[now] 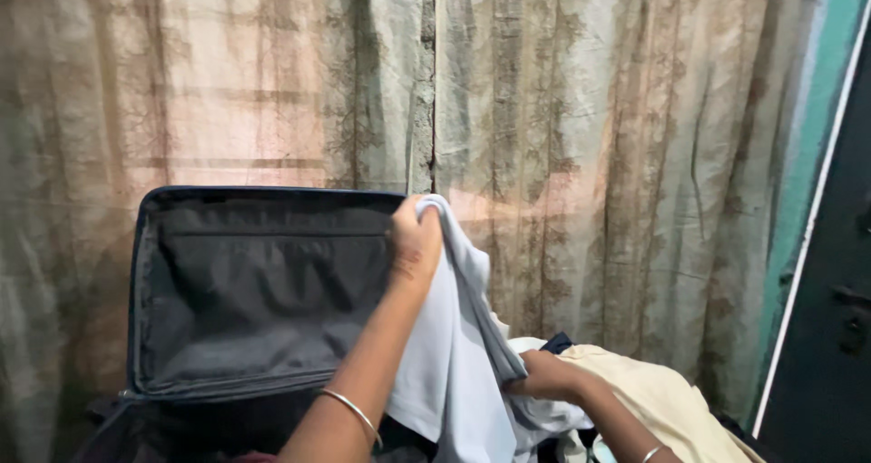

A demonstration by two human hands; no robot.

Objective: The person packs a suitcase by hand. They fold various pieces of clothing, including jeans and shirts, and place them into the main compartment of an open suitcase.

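While the left hand [415,242] lifts the pale grey garment [454,354] by its top edge, fingers clamped on the fold, the right hand [544,377] grips it lower down beside the cream cloth [658,395]. The hanging fabric could snag on the open suitcase [136,282] or slip loose.

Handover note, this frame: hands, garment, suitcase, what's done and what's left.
Left hand: raised, pinching the top edge of a pale grey garment.
Right hand: lower, gripping the same garment's bunched lower part.
Suitcase: open, dark lined lid upright against the curtain.
Cream cloth lies right of the hands.
Done: garment lifted, hanging.
Left: it is not folded or laid down yet.
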